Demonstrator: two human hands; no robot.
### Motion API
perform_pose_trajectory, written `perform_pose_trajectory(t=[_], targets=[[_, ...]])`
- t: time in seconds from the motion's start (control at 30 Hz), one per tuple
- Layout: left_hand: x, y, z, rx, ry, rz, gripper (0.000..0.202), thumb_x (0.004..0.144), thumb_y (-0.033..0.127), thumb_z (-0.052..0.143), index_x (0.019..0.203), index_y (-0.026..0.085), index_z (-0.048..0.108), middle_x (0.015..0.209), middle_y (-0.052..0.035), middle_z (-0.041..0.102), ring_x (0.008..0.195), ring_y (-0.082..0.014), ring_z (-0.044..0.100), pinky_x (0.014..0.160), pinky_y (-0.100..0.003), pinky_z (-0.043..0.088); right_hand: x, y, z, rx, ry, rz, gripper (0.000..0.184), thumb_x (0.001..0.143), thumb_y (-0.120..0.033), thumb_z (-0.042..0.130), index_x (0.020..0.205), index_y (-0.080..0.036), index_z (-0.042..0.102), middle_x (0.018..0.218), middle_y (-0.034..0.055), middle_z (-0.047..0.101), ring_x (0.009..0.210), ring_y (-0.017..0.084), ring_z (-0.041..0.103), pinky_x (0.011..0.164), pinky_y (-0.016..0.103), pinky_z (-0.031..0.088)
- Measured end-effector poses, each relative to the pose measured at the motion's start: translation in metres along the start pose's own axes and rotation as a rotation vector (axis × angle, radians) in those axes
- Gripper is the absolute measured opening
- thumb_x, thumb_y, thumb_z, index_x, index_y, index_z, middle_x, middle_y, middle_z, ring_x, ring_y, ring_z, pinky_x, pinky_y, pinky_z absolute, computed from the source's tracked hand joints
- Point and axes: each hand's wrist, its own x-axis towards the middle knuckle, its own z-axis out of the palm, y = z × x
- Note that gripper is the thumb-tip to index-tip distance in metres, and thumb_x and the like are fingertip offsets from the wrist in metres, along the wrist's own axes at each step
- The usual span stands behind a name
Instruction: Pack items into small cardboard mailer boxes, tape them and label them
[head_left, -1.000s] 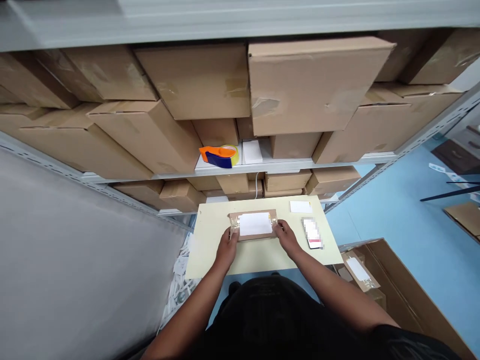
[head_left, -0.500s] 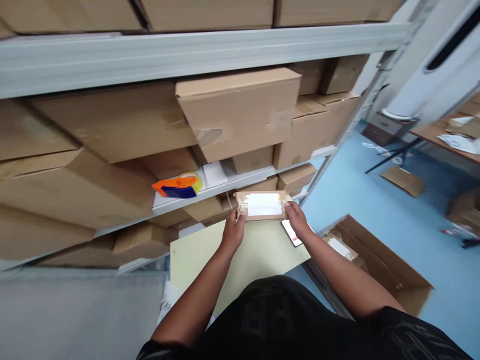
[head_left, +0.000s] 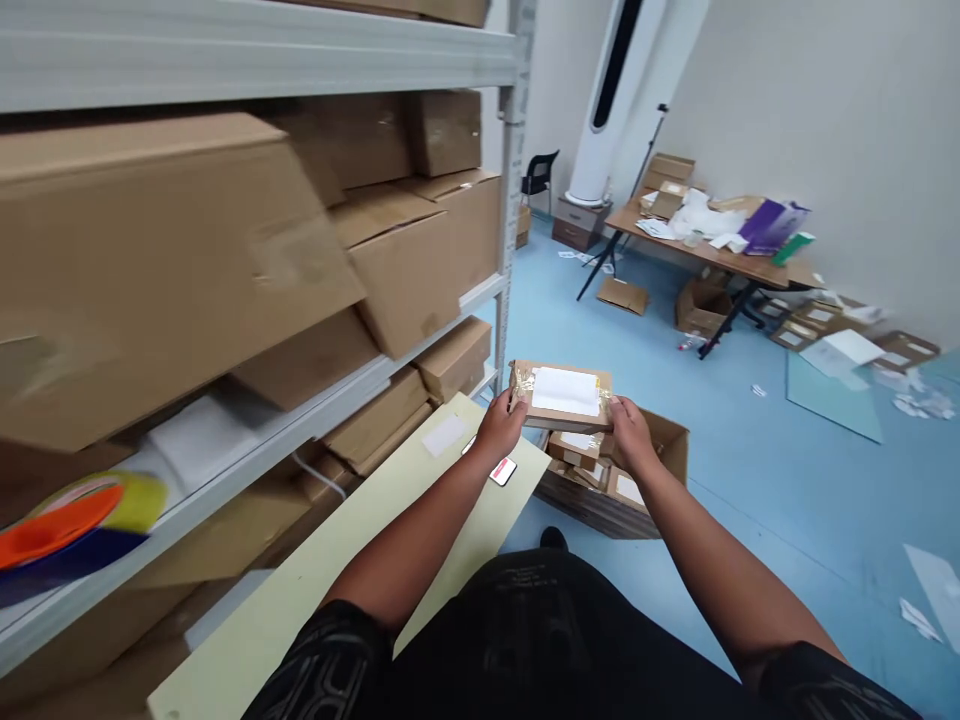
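Note:
A small taped cardboard box [head_left: 566, 420] with a white label on its top is held level between my two hands. My left hand [head_left: 502, 428] grips its left end, and my right hand [head_left: 631, 432] grips the right end. Just beyond and beneath it stands a large open carton [head_left: 673, 440] on the floor, with several labelled small boxes inside. A phone [head_left: 503, 471] with a lit screen lies on the pale yellow tabletop [head_left: 360, 540], partly hidden by my left forearm.
At left is a metal shelf rack [head_left: 508, 190] packed with cardboard boxes, with an orange and blue tape dispenser [head_left: 75, 525] on one level. Across the blue floor stands a cluttered wooden table [head_left: 720, 262]. Boxes and scraps of paper lie around it.
My view has swung right, away from the shelves. The held box has moved from over the tabletop to above the near side of the open carton, both hands still on it.

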Motion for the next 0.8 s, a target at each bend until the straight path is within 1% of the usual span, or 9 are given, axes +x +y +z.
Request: perform_pose_trajectory(t=[0.17, 0.3, 0.37, 0.43, 0.5, 0.53, 0.6, 0.7, 0.8], targets=[[0.048, 0.032, 0.097, 0.042, -0.167, 0.037, 0.048, 0.1, 0.052, 0.048, 0.136, 0.023, 0.062, 0.13, -0.0108, 0.068, 0.121, -0.0303, 0.06, 0.101, -0.04, 0.047, 0.034, 0.041, -0.083, -0.039, 0.111, 0.072, 0.063, 0.088, -0.075, 0.048, 0.112, -0.022, 0.07, 0.112, 0.0082, 0.075, 0.104, 0.03, 0.063, 0.087, 0.036, 0.046], [0.076, 0.049, 0.175, 0.07, -0.268, 0.068, 0.047, 0.101, 0.05, 0.046, 0.138, 0.024, 0.061, 0.133, -0.0102, 0.067, 0.124, -0.0295, 0.06, 0.103, -0.04, 0.046, 0.062, 0.074, -0.144, -0.084, 0.172, 0.109, 0.062, 0.091, -0.073, 0.045, 0.116, -0.022, 0.068, 0.115, 0.0087, 0.074, 0.105, 0.03, 0.064, 0.086, 0.035, 0.047], [0.084, 0.055, 0.207, 0.091, -0.303, 0.08, 0.047, 0.101, 0.049, 0.046, 0.138, 0.023, 0.06, 0.136, -0.0108, 0.065, 0.125, -0.0289, 0.059, 0.105, -0.04, 0.046, 0.074, 0.09, -0.171, -0.147, 0.164, 0.136, 0.06, 0.092, -0.07, 0.044, 0.118, -0.023, 0.068, 0.118, 0.0089, 0.073, 0.106, 0.03, 0.064, 0.087, 0.036, 0.047], [0.09, 0.058, 0.231, 0.138, -0.3, 0.073, 0.049, 0.1, 0.049, 0.049, 0.138, 0.02, 0.06, 0.14, -0.0131, 0.062, 0.128, -0.0294, 0.058, 0.108, -0.041, 0.044, 0.085, 0.105, -0.192, -0.235, 0.132, 0.164, 0.056, 0.093, -0.066, 0.043, 0.12, -0.023, 0.068, 0.119, 0.0091, 0.073, 0.107, 0.03, 0.064, 0.088, 0.037, 0.046], [0.093, 0.058, 0.245, 0.181, -0.284, 0.056, 0.05, 0.099, 0.049, 0.051, 0.136, 0.017, 0.061, 0.143, -0.0151, 0.059, 0.129, -0.0297, 0.057, 0.11, -0.041, 0.043, 0.094, 0.119, -0.207, -0.293, 0.108, 0.188, 0.054, 0.093, -0.063, 0.045, 0.121, -0.023, 0.068, 0.121, 0.0094, 0.072, 0.108, 0.03, 0.064, 0.089, 0.038, 0.046], [0.093, 0.057, 0.249, 0.193, -0.28, 0.05, 0.05, 0.099, 0.049, 0.05, 0.134, 0.017, 0.062, 0.142, -0.0152, 0.06, 0.128, -0.0293, 0.057, 0.109, -0.041, 0.044, 0.099, 0.125, -0.212, -0.302, 0.104, 0.198, 0.054, 0.092, -0.062, 0.046, 0.122, -0.023, 0.068, 0.122, 0.0096, 0.072, 0.109, 0.03, 0.064, 0.09, 0.039, 0.046], [0.092, 0.053, 0.248, 0.201, -0.276, 0.051, 0.045, 0.099, 0.048, 0.05, 0.129, 0.018, 0.066, 0.135, -0.0136, 0.064, 0.124, -0.0272, 0.06, 0.108, -0.039, 0.045, 0.109, 0.136, -0.217, -0.286, 0.093, 0.205, 0.055, 0.091, -0.063, 0.047, 0.12, -0.022, 0.068, 0.122, 0.0101, 0.071, 0.109, 0.03, 0.064, 0.091, 0.039, 0.046], [0.085, 0.044, 0.233, 0.215, -0.236, 0.036, 0.039, 0.099, 0.046, 0.048, 0.119, 0.019, 0.069, 0.125, -0.0107, 0.068, 0.12, -0.0252, 0.062, 0.106, -0.038, 0.047, 0.126, 0.145, -0.21, -0.257, 0.015, 0.187, 0.053, 0.09, -0.065, 0.047, 0.108, -0.022, 0.071, 0.112, 0.0092, 0.074, 0.103, 0.03, 0.065, 0.087, 0.039, 0.046], [0.068, 0.035, 0.205, 0.232, -0.168, -0.054, 0.039, 0.099, 0.047, 0.046, 0.113, 0.02, 0.07, 0.12, -0.0088, 0.071, 0.117, -0.0251, 0.063, 0.101, -0.037, 0.049, 0.143, 0.146, -0.188, -0.249, -0.1, 0.171, 0.048, 0.091, -0.064, 0.047, 0.098, -0.023, 0.072, 0.102, 0.0075, 0.075, 0.098, 0.03, 0.067, 0.083, 0.038, 0.046]])
